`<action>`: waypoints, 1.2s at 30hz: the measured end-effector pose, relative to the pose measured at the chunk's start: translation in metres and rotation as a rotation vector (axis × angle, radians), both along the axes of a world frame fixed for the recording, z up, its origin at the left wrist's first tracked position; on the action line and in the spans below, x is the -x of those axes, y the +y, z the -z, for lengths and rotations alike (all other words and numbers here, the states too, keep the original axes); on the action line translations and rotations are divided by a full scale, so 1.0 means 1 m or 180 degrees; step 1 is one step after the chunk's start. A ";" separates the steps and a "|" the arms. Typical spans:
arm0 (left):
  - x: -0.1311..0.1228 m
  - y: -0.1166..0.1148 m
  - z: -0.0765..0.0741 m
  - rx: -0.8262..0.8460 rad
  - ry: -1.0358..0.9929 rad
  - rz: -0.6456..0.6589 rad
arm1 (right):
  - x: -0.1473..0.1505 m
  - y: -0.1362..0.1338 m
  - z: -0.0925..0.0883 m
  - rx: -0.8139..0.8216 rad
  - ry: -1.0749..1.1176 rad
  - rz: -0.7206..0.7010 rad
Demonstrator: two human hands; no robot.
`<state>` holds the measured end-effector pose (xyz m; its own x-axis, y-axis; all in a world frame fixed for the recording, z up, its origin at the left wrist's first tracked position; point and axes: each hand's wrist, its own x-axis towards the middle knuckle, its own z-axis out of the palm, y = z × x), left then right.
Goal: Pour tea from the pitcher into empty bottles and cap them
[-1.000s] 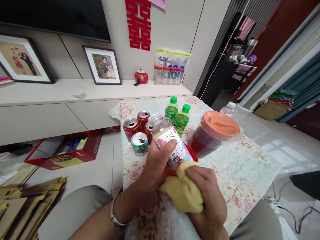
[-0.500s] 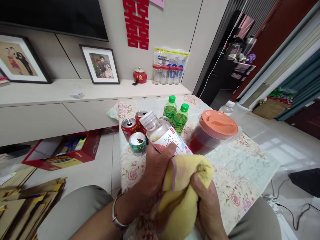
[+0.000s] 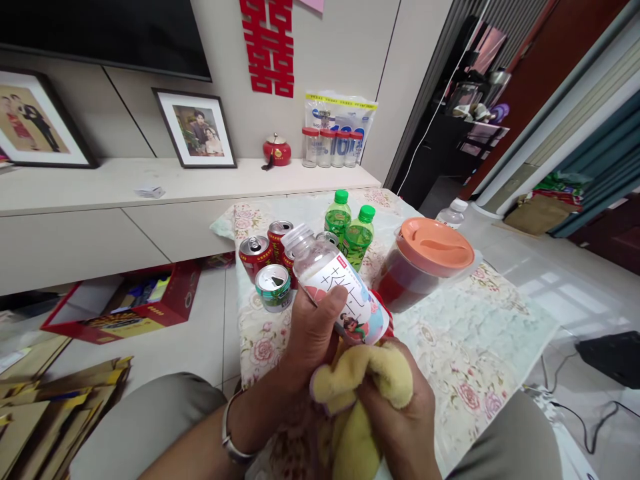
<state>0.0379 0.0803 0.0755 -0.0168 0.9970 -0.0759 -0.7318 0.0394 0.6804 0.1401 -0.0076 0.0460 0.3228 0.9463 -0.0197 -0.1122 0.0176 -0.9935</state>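
Observation:
Tilted up to the left, a clear plastic bottle [image 3: 345, 293] with a white cap and printed label is gripped round its middle by my left hand [image 3: 313, 333]. A silver bangle circles that wrist. My right hand [image 3: 407, 407] is closed on a yellow cloth [image 3: 360, 380] with a purple edge, bunched at the bottle's lower end and hanging down below. The bottle's base is partly hidden by the cloth. Just beyond the bottle stand red cans [image 3: 255, 257], a green-and-silver can [image 3: 274, 288] and two green-capped bottles [image 3: 357, 237].
On the flowered tablecloth [image 3: 465, 360], a plastic jug [image 3: 410, 273] with an orange lid stands at the right; another clear bottle [image 3: 453, 213] is behind it. Red-lidded jars [image 3: 325, 148] line the white cabinet. A red box [image 3: 165, 300] and flattened cardboard [image 3: 65, 413] lie on the floor left.
The cloth and my right hand have moved down and left along the bottle, uncovering more of its label. My left hand keeps its grip. The view has shifted slightly.

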 end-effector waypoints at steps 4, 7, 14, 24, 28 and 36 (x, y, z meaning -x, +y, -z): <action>0.001 -0.003 -0.001 0.0122 0.0152 -0.0013 | -0.001 0.004 -0.003 0.0455 0.1342 -0.0116; 0.004 -0.007 -0.004 0.0131 0.0326 0.0034 | 0.000 0.004 -0.001 0.0534 0.1855 -0.0127; 0.003 -0.014 -0.007 -0.0219 0.0283 0.0328 | 0.005 0.000 -0.001 0.0481 0.1710 0.0024; 0.006 0.008 0.000 0.0070 0.0064 -0.0432 | -0.019 -0.003 -0.011 0.0263 -0.0304 -0.0778; 0.006 0.008 0.000 0.0057 0.0037 -0.0014 | -0.031 -0.004 -0.027 -0.0027 -0.1133 0.0520; 0.002 0.001 0.010 0.0338 0.0505 0.0339 | -0.029 0.005 -0.004 -0.1583 -0.3051 0.0369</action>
<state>0.0362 0.0817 0.0655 0.0681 0.9803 -0.1853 -0.6036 0.1884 0.7747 0.1689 -0.0028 0.0496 0.0877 0.7412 0.6655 0.7347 0.4030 -0.5457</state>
